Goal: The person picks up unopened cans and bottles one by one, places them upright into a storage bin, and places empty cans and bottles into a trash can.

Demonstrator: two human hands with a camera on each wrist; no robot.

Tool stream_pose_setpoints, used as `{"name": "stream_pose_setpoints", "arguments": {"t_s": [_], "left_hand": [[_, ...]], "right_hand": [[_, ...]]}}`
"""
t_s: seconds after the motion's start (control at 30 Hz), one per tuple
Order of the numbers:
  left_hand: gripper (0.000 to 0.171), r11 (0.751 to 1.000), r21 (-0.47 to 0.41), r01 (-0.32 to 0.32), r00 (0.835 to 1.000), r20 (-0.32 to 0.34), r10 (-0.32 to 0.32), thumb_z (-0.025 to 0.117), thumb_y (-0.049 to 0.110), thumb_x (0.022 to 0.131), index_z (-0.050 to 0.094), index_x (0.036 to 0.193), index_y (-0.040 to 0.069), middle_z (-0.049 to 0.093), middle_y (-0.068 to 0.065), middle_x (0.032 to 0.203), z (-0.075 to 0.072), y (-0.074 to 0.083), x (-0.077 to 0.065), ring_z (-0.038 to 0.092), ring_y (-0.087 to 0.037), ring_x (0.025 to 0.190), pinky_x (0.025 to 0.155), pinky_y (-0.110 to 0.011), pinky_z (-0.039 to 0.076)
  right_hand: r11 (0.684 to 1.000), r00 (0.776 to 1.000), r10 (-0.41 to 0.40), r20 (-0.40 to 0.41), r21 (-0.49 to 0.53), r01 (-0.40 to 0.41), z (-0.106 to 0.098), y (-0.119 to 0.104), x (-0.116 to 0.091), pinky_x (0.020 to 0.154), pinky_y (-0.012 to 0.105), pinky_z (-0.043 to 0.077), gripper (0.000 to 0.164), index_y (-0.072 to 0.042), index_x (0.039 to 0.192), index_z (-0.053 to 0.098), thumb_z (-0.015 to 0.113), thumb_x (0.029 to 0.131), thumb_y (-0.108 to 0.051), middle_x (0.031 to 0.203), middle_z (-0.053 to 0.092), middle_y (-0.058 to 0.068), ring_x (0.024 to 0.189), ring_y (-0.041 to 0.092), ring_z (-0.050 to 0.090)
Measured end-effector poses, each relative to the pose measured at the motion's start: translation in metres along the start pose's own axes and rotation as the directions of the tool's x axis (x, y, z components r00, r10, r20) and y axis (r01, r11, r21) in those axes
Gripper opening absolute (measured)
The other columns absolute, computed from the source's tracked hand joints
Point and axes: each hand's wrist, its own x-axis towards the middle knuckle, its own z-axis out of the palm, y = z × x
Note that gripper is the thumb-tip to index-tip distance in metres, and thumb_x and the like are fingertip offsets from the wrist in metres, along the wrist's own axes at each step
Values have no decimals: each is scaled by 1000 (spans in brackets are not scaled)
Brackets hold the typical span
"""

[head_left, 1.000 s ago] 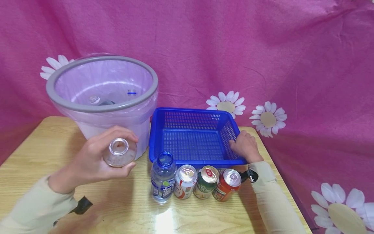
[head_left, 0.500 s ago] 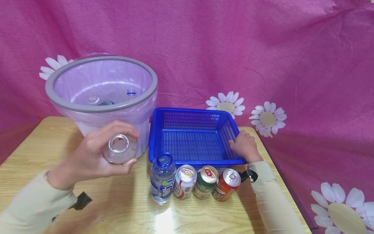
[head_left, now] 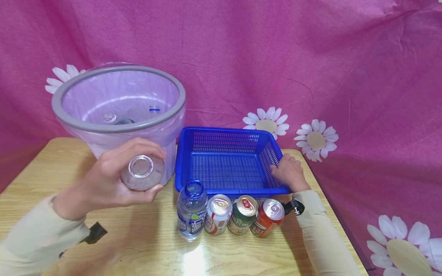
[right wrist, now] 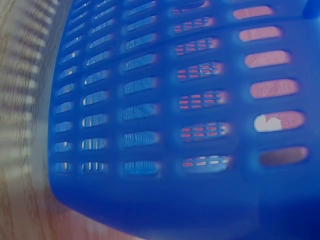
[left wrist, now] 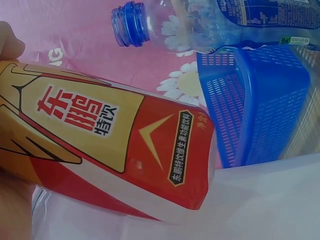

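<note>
My left hand grips a drink bottle in front of the bin, its round end with a clear ring turned up at the head camera. In the left wrist view the bottle's gold and red label faces out. My right hand holds the right rim of the blue plastic basket, thumb inside the wall. The right wrist view is filled by the basket's slotted side. Close to my left hand stands an uncapped clear water bottle with a blue neck.
A large lined bin with a grey rim stands at the back left, with bottles inside. Before the basket, a white can, a green can and a red can stand in a row beside the water bottle on the wooden table.
The left hand has moved slightly up and away with the drink bottle, whose ringed end has shifted upward. The right hand stays on the basket rim.
</note>
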Motion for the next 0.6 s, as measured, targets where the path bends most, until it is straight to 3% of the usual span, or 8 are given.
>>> {"name": "stream_pose_setpoints", "arguments": {"t_s": [0.6], "left_hand": [[51,999,24,-23,999,-33,24,73,42,90,69,105,-7,72,-15,104,-2,5,12,65,-8,112,107,-16,49]], "right_hand": [[1000,1000,1,4,3,-1,0,1,1,95,62,49,59,16,124,44,55,99,-36,117,57,37,107,50,55]]}}
